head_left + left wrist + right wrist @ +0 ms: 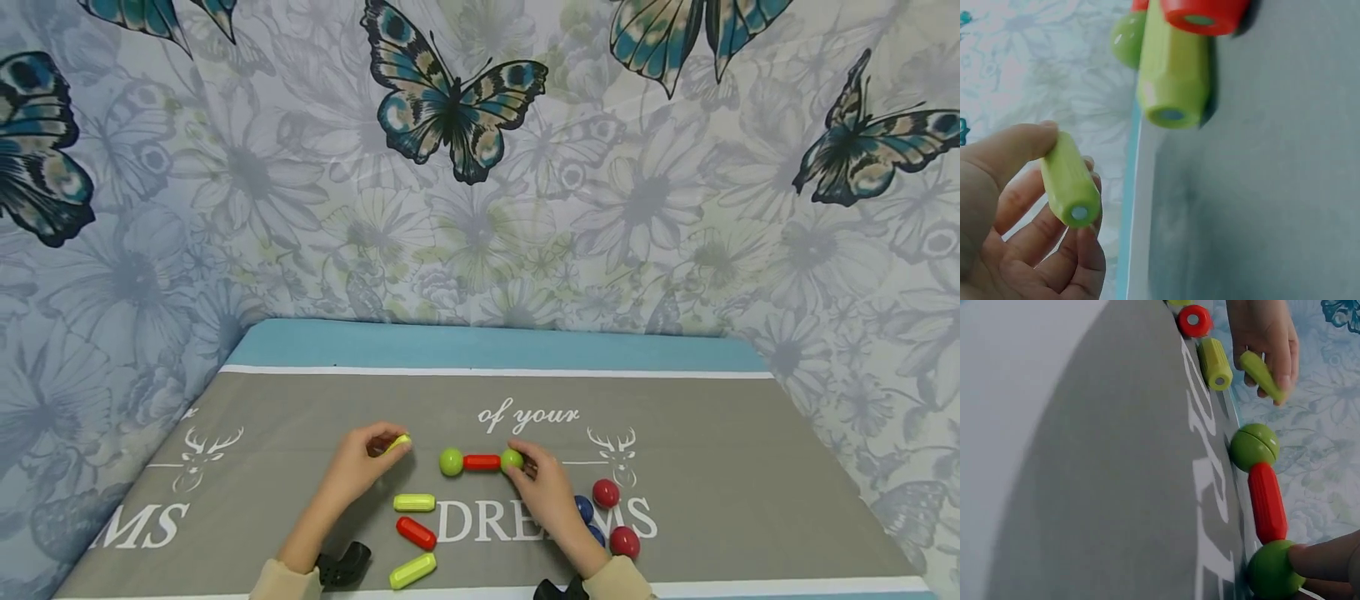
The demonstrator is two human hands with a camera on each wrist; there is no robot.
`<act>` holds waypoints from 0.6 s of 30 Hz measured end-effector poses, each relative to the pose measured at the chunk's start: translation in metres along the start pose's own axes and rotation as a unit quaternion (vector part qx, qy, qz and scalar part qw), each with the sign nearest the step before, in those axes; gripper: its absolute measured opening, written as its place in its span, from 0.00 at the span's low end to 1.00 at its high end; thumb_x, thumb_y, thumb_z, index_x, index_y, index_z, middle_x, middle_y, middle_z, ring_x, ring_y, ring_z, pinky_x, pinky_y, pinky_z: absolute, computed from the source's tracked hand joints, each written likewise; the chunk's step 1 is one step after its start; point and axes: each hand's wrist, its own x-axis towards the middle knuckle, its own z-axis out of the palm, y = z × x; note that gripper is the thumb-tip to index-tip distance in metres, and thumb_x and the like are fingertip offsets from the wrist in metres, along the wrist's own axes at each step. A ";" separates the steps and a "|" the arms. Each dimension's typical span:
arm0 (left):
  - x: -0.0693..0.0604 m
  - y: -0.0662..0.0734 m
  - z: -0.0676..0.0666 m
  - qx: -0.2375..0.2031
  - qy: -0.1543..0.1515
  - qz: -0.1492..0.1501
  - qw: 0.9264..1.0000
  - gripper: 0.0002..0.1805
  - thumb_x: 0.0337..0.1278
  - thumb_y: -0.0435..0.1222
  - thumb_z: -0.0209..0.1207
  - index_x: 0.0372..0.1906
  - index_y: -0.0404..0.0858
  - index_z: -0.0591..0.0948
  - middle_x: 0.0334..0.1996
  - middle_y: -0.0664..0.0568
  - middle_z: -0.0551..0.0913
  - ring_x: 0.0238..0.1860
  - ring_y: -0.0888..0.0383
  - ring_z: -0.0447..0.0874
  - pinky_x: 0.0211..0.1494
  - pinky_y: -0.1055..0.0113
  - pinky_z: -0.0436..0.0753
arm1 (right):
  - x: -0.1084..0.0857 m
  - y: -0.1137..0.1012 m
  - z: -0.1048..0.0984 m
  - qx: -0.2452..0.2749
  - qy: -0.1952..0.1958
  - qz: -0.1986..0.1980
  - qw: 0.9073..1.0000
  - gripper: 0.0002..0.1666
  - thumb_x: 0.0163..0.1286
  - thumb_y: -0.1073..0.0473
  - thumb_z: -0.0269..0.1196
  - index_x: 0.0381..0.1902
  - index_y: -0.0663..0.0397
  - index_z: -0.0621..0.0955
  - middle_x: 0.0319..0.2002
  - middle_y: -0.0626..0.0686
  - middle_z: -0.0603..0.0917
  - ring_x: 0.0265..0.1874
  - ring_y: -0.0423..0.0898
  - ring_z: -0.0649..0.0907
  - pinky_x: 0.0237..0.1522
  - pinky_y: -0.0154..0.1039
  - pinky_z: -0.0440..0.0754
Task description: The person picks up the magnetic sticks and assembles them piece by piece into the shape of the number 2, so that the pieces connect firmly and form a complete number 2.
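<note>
My left hand (365,458) pinches a yellow-green magnetic rod (1070,181) between thumb and fingers, held above the mat. A pale metal disc shows in the rod's end. To its right lies a red rod (482,462) with a green ball (451,462) at its left end and a second green ball (512,460) at its right end. The thumb and fingers of my right hand (546,492) pinch that right ball. Nearer to me, between the forearms, lie a yellow-green rod (414,502), a slanted red rod (416,533) and another yellow-green rod (412,571).
Beside my right forearm are two red balls, one farther (606,493) and one nearer (625,542), and two blue balls (583,508) partly behind the arm. A grey mat (712,467) with white lettering covers the table; patterned fabric (480,250) hangs behind it.
</note>
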 end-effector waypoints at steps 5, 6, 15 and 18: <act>-0.004 0.003 -0.007 -0.053 0.002 -0.021 0.998 0.10 0.56 0.35 0.64 0.42 0.34 0.83 0.31 0.54 0.82 0.30 0.58 0.80 0.33 0.66 0.79 | 0.001 -0.001 -0.007 -0.049 -0.035 -0.012 0.998 0.19 0.57 0.73 0.65 0.48 0.70 0.79 0.43 0.62 0.81 0.40 0.53 0.81 0.40 0.41 0.81; -0.005 0.005 -0.008 -0.066 0.001 -0.029 0.997 0.11 0.56 0.36 0.63 0.43 0.34 0.83 0.32 0.54 0.83 0.32 0.58 0.80 0.34 0.67 0.79 | 0.001 -0.001 -0.008 -0.059 -0.040 -0.013 0.997 0.20 0.56 0.73 0.66 0.49 0.70 0.79 0.43 0.62 0.81 0.40 0.52 0.81 0.40 0.41 0.81; -0.012 0.026 -0.007 -0.178 -0.037 -0.130 0.975 0.17 0.58 0.39 0.62 0.48 0.32 0.81 0.39 0.49 0.82 0.40 0.55 0.79 0.41 0.67 0.78 | 0.013 -0.005 -0.023 -0.145 -0.126 -0.020 0.981 0.21 0.56 0.69 0.68 0.49 0.67 0.80 0.40 0.57 0.83 0.34 0.46 0.79 0.35 0.41 0.79; -0.015 0.032 -0.004 -0.200 -0.052 -0.139 0.968 0.18 0.59 0.39 0.61 0.49 0.31 0.81 0.41 0.48 0.82 0.41 0.55 0.79 0.42 0.67 0.78 | 0.020 -0.006 -0.028 -0.142 -0.155 -0.029 0.977 0.20 0.55 0.69 0.68 0.47 0.67 0.80 0.40 0.57 0.83 0.35 0.48 0.81 0.36 0.42 0.80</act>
